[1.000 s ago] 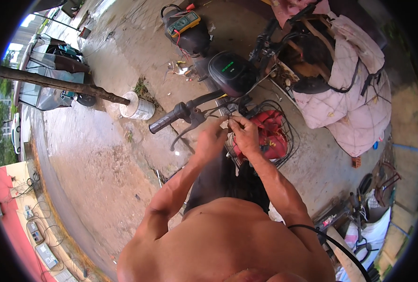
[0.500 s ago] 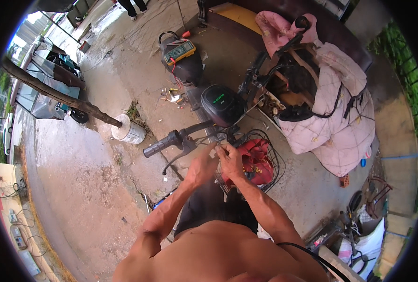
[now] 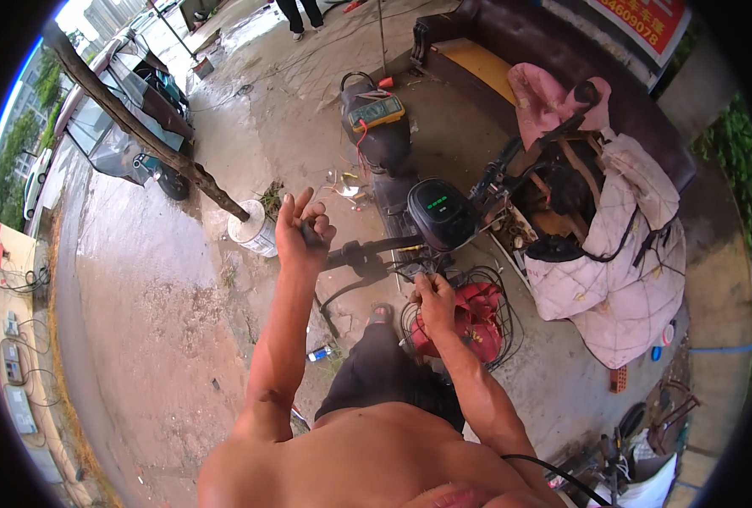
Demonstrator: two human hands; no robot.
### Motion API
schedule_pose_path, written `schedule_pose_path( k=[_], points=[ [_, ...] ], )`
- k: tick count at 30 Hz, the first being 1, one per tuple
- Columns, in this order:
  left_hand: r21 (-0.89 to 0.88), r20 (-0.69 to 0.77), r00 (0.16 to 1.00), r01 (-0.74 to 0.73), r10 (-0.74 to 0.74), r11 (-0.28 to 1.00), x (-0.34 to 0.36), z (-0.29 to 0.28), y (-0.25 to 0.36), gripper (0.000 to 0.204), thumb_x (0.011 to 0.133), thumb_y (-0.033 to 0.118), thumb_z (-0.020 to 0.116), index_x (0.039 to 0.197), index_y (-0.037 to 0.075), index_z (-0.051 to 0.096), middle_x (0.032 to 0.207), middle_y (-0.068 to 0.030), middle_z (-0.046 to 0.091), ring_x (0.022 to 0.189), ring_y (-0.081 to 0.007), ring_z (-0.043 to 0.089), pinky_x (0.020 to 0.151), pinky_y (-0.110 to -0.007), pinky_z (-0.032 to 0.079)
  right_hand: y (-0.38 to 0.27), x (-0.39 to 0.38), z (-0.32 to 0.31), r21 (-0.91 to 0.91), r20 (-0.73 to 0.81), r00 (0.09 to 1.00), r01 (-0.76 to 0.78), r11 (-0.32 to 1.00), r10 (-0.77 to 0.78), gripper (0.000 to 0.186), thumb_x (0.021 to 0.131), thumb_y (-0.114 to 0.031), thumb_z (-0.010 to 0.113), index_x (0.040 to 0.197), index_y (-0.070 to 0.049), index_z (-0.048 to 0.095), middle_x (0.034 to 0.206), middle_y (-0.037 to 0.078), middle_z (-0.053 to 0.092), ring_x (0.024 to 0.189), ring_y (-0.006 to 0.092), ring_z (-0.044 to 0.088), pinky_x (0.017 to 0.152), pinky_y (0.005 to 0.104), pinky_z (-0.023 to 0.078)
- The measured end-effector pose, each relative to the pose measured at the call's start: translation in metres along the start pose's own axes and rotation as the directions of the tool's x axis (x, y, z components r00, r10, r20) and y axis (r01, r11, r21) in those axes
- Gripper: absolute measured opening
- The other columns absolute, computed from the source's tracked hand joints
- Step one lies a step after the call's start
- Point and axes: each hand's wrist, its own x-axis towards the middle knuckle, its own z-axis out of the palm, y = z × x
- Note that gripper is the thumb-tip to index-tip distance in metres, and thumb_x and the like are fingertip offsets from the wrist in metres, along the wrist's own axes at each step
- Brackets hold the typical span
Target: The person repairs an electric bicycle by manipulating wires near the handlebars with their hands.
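Note:
My left hand (image 3: 305, 233) is raised over the left side of the handlebar (image 3: 363, 251), fingers partly curled round a small dark thing (image 3: 311, 234) whose kind I cannot make out. Closed in a pinch, my right hand (image 3: 435, 300) is at the wires below the black display (image 3: 443, 213), which shows green lights. What its fingertips hold is too small to name. A wire basket (image 3: 511, 326) with red cloth (image 3: 480, 317) in it stands beside my right wrist. The brake lever lies partly behind my left forearm.
A yellow multimeter (image 3: 377, 113) with a red lead rests on the black scooter seat (image 3: 388, 151). To the left, a wooden pole (image 3: 160, 152) stands in a white bucket (image 3: 256, 233). A pink quilted cover (image 3: 613, 288) drapes another vehicle at right, before a brown sofa (image 3: 553, 51).
My left hand has moved away from the right, going up and left with its fingers uncurling somewhat. The right hand stays at the wires. The whole view has shifted.

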Motion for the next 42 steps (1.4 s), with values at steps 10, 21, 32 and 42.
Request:
schedule_pose_path(
  k=[10, 21, 32, 42],
  points=[
    [-0.098, -0.078, 0.988, 0.124, -0.132, 0.987, 0.041, -0.038, -0.016, 0.043, 0.100, 0.044, 0.057, 0.116, 0.005, 0.065, 0.097, -0.0125, 0.072, 0.076, -0.0228, 0.062, 0.065, -0.034, 0.051, -0.004, -0.009, 0.001, 0.086, 0.011, 1.000, -0.026, 0.996, 0.025, 0.027, 0.098, -0.026, 0.068, 0.081, -0.006, 0.062, 0.067, -0.002, 0.058, 0.060, 0.0077, 0.054, 0.059, 0.0247, 0.042],
    [0.113, -0.114, 0.980, 0.175, -0.163, 0.978, 0.048, -0.040, -0.022, 0.033, 0.103, 0.038, 0.054, 0.111, 0.008, 0.066, 0.091, -0.0056, 0.070, 0.070, -0.0163, 0.056, 0.062, -0.029, 0.044, -0.011, -0.012, 0.001, 0.122, 0.107, 0.994, -0.035, 0.992, 0.022, 0.017, 0.098, -0.020, 0.068, 0.095, -0.004, 0.069, 0.072, -0.001, 0.063, 0.063, 0.0066, 0.057, 0.061, 0.0230, 0.045],
    [0.210, -0.077, 0.988, 0.147, -0.133, 0.967, 0.043, -0.033, -0.028, 0.029, 0.101, 0.032, 0.057, 0.116, 0.008, 0.062, 0.089, -0.0054, 0.067, 0.070, -0.0171, 0.057, 0.062, -0.033, 0.045, 0.002, -0.010, 0.001, 0.093, 0.060, 0.998, 0.003, 0.996, -0.009, 0.017, 0.099, -0.016, 0.068, 0.105, 0.000, 0.068, 0.082, 0.003, 0.067, 0.066, 0.0091, 0.061, 0.062, 0.0243, 0.051],
    [0.600, 0.136, 0.967, -0.253, 0.215, 0.759, 0.022, -0.015, -0.050, 0.035, 0.102, 0.026, 0.061, 0.124, -0.001, 0.058, 0.089, -0.0052, 0.067, 0.059, -0.0121, 0.058, 0.051, -0.027, 0.047, -0.007, -0.006, 0.000, -0.085, 0.052, 0.997, 0.056, 0.995, -0.052, 0.020, 0.096, -0.018, 0.070, 0.090, -0.001, 0.064, 0.069, 0.000, 0.061, 0.060, 0.0082, 0.056, 0.059, 0.0256, 0.048]
  ],
)
